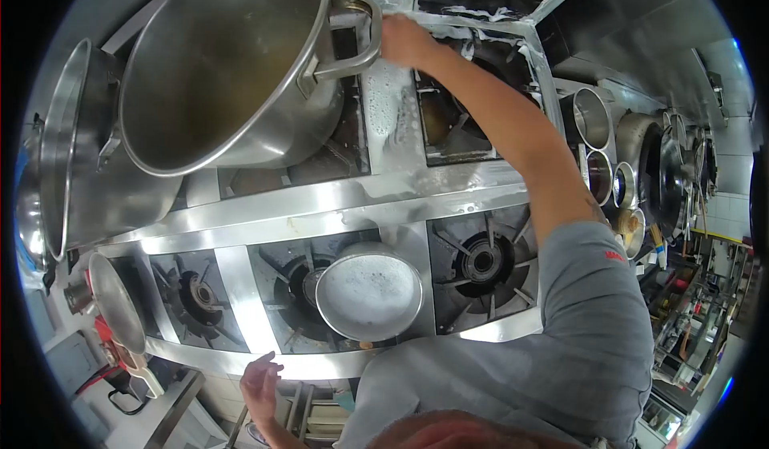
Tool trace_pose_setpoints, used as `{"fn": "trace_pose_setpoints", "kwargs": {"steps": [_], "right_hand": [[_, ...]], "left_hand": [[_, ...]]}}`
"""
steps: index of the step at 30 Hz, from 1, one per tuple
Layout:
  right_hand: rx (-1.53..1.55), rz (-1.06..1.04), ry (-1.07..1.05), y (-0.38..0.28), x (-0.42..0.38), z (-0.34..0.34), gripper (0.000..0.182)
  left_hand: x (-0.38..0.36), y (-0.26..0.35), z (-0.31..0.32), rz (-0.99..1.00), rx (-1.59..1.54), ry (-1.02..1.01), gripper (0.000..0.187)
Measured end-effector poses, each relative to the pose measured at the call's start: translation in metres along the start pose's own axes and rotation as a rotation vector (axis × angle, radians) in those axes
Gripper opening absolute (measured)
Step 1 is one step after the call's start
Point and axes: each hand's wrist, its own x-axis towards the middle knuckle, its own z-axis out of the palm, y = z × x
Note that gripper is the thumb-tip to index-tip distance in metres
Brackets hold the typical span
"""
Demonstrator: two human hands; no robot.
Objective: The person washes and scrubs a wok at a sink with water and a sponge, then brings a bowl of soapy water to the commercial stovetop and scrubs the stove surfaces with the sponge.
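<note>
My right hand (pixel 404 42) reaches to the back of the stove, closed on the soapy steel strip beside the handle of a large steel pot (pixel 304 124); what its fingers hold is hidden. White suds lie on the steel strip (pixel 391 108) below it and around the back right burner (pixel 473 88). A round bowl of foamy water (pixel 368 295) rests over the front middle burner. My left hand (pixel 260 383) hangs near the stove's front edge, its fingers partly curled and apart, holding nothing.
Another big pot (pixel 120 173) stands at the left, with a tilted pan (pixel 117 301) below it. Two front burners, left (pixel 196 295) and right (pixel 483 261), have bare grates. Several pots, including a small one (pixel 591 119), line the right side.
</note>
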Motion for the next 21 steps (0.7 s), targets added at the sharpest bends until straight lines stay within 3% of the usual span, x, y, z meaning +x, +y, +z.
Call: {"fn": "trace_pose_setpoints", "kwargs": {"steps": [1, 4, 6, 8, 9, 11, 12, 13, 17, 19, 21], "right_hand": [[0.069, 0.046, -0.112, -0.016, -0.026, -0.008, 0.027], [0.104, -0.297, -0.151, -0.045, -0.114, 0.011, 0.036], [0.133, -0.239, -0.289, -0.057, -0.12, 0.0, 0.035], [0.035, -0.18, -0.373, -0.038, -0.069, 0.005, 0.032], [0.069, -0.057, -0.173, -0.03, -0.045, 0.002, 0.03], [0.019, 0.065, -0.166, -0.01, 0.004, -0.008, 0.029], [-0.092, -0.018, -0.077, 0.014, 0.032, 0.024, 0.026], [-0.037, 0.056, -0.132, 0.003, 0.028, 0.011, 0.024], [-0.018, -0.129, -0.125, -0.016, -0.027, 0.013, 0.025], [0.117, -0.142, -0.103, -0.032, -0.072, 0.034, 0.027], [0.125, -0.078, -0.227, -0.074, -0.127, 0.008, 0.037]], "left_hand": [[0.0, -0.002, -0.001, 0.03, -0.015, 0.0, 0.023], [0.0, -0.01, -0.006, 0.041, -0.015, 0.001, 0.023], [0.003, -0.007, -0.003, 0.034, 0.004, -0.015, 0.021], [0.006, -0.004, 0.0, 0.039, 0.026, -0.038, 0.02], [0.006, 0.003, 0.001, 0.044, 0.039, -0.054, 0.019], [0.001, 0.009, -0.003, 0.068, 0.03, -0.072, 0.02], [-0.002, 0.012, -0.005, 0.083, 0.013, -0.079, 0.021], [-0.006, 0.012, -0.008, 0.1, 0.015, -0.077, 0.025], [-0.019, 0.005, -0.015, 0.119, 0.058, -0.021, 0.033], [-0.016, 0.002, -0.01, 0.107, 0.061, -0.046, 0.031], [-0.014, -0.002, -0.005, 0.11, 0.065, -0.087, 0.031]]}}
